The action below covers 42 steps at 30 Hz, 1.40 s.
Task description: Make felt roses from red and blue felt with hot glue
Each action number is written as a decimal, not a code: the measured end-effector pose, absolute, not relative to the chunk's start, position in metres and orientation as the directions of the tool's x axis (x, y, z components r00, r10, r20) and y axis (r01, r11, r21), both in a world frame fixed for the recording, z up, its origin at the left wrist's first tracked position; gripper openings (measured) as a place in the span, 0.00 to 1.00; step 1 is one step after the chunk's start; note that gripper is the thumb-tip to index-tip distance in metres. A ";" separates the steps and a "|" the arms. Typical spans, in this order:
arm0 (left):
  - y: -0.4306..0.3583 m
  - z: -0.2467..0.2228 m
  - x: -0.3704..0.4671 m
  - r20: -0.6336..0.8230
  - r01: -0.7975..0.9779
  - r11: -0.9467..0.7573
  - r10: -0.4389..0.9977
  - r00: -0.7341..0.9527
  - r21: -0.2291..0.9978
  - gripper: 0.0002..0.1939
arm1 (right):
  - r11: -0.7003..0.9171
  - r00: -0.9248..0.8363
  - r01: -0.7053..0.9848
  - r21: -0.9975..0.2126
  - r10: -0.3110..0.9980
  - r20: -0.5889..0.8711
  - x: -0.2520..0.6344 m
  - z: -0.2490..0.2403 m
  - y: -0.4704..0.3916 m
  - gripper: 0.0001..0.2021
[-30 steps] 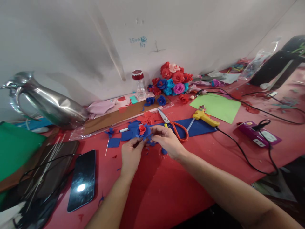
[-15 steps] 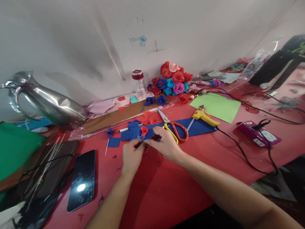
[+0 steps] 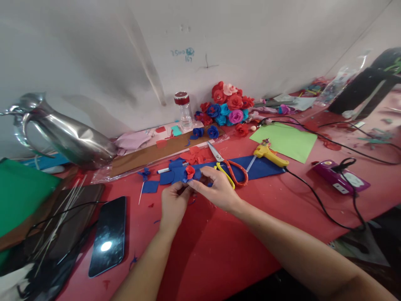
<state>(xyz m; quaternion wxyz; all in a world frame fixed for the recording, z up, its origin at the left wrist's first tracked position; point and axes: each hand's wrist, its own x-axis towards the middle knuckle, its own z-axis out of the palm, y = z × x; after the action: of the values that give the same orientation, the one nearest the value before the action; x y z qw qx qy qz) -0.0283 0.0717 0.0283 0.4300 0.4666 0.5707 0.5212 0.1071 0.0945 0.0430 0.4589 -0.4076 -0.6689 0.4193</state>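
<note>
Between my hands is a small paper flower [image 3: 189,172] with a red centre and blue outer petals. My left hand [image 3: 174,200] pinches it from below, fingers closed at its base. The fingers of my right hand [image 3: 216,187] curl round its right side, thumb pressed to a blue petal. Just beyond lie blue paper pieces [image 3: 167,177] and a long blue paper strip [image 3: 270,166]. Scissors [image 3: 227,165] with red and yellow handles rest on that strip, right of my right hand. A yellow glue gun [image 3: 270,154] lies further right.
Finished paper flowers [image 3: 230,104] are heaped by the wall beside a glass bottle [image 3: 184,110]. A steel jug [image 3: 69,133] stands back left, a phone [image 3: 108,236] front left. A green sheet [image 3: 286,140] and a purple power strip [image 3: 341,175] with cables are on the right.
My right thumb and fingers have shifted slightly on the flower's blue petals, and the red centre shows a little more upright. My left hand has kept its hold.
</note>
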 end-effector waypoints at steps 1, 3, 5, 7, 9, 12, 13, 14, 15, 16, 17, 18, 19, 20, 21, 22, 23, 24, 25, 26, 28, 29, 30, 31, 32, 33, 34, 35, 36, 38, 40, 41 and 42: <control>0.072 0.028 -0.028 -0.009 0.069 0.023 0.981 -0.195 0.997 0.11 | 0.303 -0.263 0.119 -0.946 0.928 0.264 0.107 0.045 0.094 0.09; 0.072 0.029 -0.028 -0.013 0.058 0.026 0.979 -0.203 0.998 0.12 | 0.270 -0.316 0.046 -0.962 0.917 0.242 0.108 0.047 0.092 0.05; 0.073 0.028 -0.028 -0.017 0.064 0.031 0.978 -0.208 0.997 0.12 | 0.236 -0.353 0.001 -0.972 0.909 0.221 0.108 0.047 0.093 0.08; 0.074 0.027 -0.028 -0.017 0.078 0.034 0.978 -0.209 0.996 0.12 | 0.217 -0.344 0.012 -0.976 0.917 0.200 0.108 0.044 0.094 0.10; 0.074 0.027 -0.029 -0.014 0.094 0.034 0.977 -0.212 0.995 0.12 | 0.232 -0.314 0.077 -0.970 0.929 0.197 0.107 0.041 0.096 0.10; 0.073 0.028 -0.029 -0.009 0.102 0.032 0.977 -0.213 0.994 0.10 | 0.294 -0.286 0.209 -0.933 0.931 0.229 0.106 0.038 0.097 0.05; 0.073 0.028 -0.028 -0.010 0.103 0.032 0.978 -0.210 0.994 0.09 | 0.316 -0.276 0.247 -0.916 0.929 0.246 0.106 0.037 0.097 0.05; 0.073 0.029 -0.028 -0.011 0.104 0.033 0.979 -0.205 0.994 0.09 | 0.335 -0.267 0.277 -0.901 0.927 0.262 0.106 0.037 0.098 0.05; 0.072 0.030 -0.028 -0.013 0.108 0.035 0.980 -0.199 0.994 0.08 | 0.351 -0.262 0.297 -0.888 0.924 0.277 0.106 0.037 0.098 0.06; 0.072 0.030 -0.028 -0.014 0.111 0.037 0.981 -0.195 0.993 0.08 | 0.363 -0.261 0.308 -0.879 0.921 0.289 0.106 0.036 0.098 0.07; 0.072 0.030 -0.028 -0.015 0.114 0.038 0.981 -0.192 0.993 0.08 | 0.373 -0.260 0.311 -0.874 0.918 0.299 0.107 0.036 0.098 0.08; 0.072 0.030 -0.028 -0.017 0.117 0.039 0.982 -0.189 0.992 0.08 | 0.379 -0.259 0.310 -0.872 0.916 0.306 0.107 0.036 0.098 0.09; 0.072 0.031 -0.028 -0.019 0.119 0.041 0.982 -0.188 0.992 0.08 | 0.384 -0.259 0.309 -0.870 0.914 0.311 0.107 0.036 0.098 0.09; 0.073 0.030 -0.028 -0.020 0.121 0.043 0.982 -0.188 0.992 0.08 | 0.388 -0.259 0.312 -0.867 0.913 0.315 0.107 0.036 0.098 0.09; 0.073 0.030 -0.028 -0.018 0.126 0.043 0.982 -0.188 0.991 0.08 | 0.395 -0.258 0.318 -0.862 0.911 0.322 0.107 0.036 0.098 0.09; 0.073 0.030 -0.029 -0.014 0.136 0.040 0.982 -0.189 0.990 0.08 | 0.404 -0.258 0.324 -0.855 0.908 0.331 0.107 0.036 0.098 0.09; 0.073 0.030 -0.029 -0.008 0.148 0.037 0.982 -0.190 0.988 0.08 | 0.414 -0.256 0.330 -0.848 0.904 0.342 0.107 0.035 0.097 0.08; 0.073 0.031 -0.029 -0.002 0.161 0.034 0.981 -0.192 0.986 0.08 | 0.422 -0.251 0.335 -0.842 0.902 0.352 0.106 0.035 0.097 0.08; 0.073 0.031 -0.029 0.001 0.172 0.033 0.982 -0.191 0.985 0.09 | 0.429 -0.242 0.344 -0.835 0.900 0.362 0.106 0.034 0.096 0.07; 0.072 0.031 -0.028 0.000 0.179 0.035 0.982 -0.188 0.983 0.09 | 0.432 -0.228 0.356 -0.828 0.900 0.372 0.105 0.034 0.096 0.07; 0.072 0.033 -0.028 -0.009 0.188 0.044 0.984 -0.180 0.981 0.09 | 0.426 -0.191 0.394 -0.814 0.905 0.381 0.104 0.032 0.094 0.08; 0.072 0.033 -0.028 -0.012 0.194 0.047 0.984 -0.176 0.980 0.09 | 0.418 -0.171 0.416 -0.808 0.908 0.382 0.103 0.032 0.094 0.08; 0.072 0.034 -0.027 -0.012 0.203 0.047 0.985 -0.173 0.978 0.09 | 0.408 -0.155 0.435 -0.802 0.912 0.380 0.103 0.032 0.093 0.09; 0.071 0.035 -0.027 -0.009 0.215 0.046 0.985 -0.171 0.976 0.10 | 0.400 -0.144 0.448 -0.800 0.915 0.376 0.102 0.032 0.092 0.09; 0.071 0.036 -0.027 -0.004 0.228 0.043 0.985 -0.171 0.973 0.10 | 0.392 -0.139 0.455 -0.800 0.918 0.370 0.101 0.032 0.092 0.09; 0.071 0.036 -0.027 0.000 0.243 0.042 0.985 -0.170 0.969 0.10 | 0.384 -0.136 0.460 -0.800 0.922 0.364 0.101 0.032 0.092 0.09; 0.070 0.036 -0.027 0.005 0.260 0.040 0.985 -0.170 0.965 0.11 | 0.377 -0.134 0.464 -0.802 0.925 0.357 0.101 0.032 0.091 0.08; 0.070 0.037 -0.027 0.012 0.280 0.037 0.985 -0.171 0.959 0.11 | 0.368 -0.129 0.467 -0.804 0.928 0.350 0.100 0.032 0.091 0.08; 0.070 0.036 -0.027 0.022 0.305 0.032 0.985 -0.172 0.952 0.11 | 0.358 -0.123 0.470 -0.807 0.932 0.342 0.100 0.032 0.091 0.08; 0.070 0.036 -0.027 0.058 0.358 0.009 0.983 -0.176 0.934 0.10 | 0.341 -0.113 0.463 -0.818 0.938 0.327 0.100 0.031 0.091 0.08; 0.070 0.034 -0.027 0.097 0.391 -0.019 0.979 -0.180 0.920 0.10 | 0.334 -0.118 0.424 -0.842 0.942 0.315 0.099 0.030 0.092 0.07; 0.071 0.033 -0.027 0.104 0.388 -0.024 0.977 -0.185 0.921 0.09 | 0.326 -0.118 0.389 -0.862 0.945 0.304 0.099 0.029 0.092 0.06; 0.071 0.032 -0.027 0.098 0.369 -0.021 0.977 -0.191 0.929 0.08 | 0.307 -0.115 0.341 -0.889 0.952 0.285 0.099 0.029 0.093 0.06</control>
<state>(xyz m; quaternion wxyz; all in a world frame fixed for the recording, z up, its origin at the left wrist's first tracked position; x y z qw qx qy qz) -0.0273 0.0711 0.0323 0.3283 0.5445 0.6179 0.4625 0.0987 0.0930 0.0287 0.4561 -0.4840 -0.6675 0.3349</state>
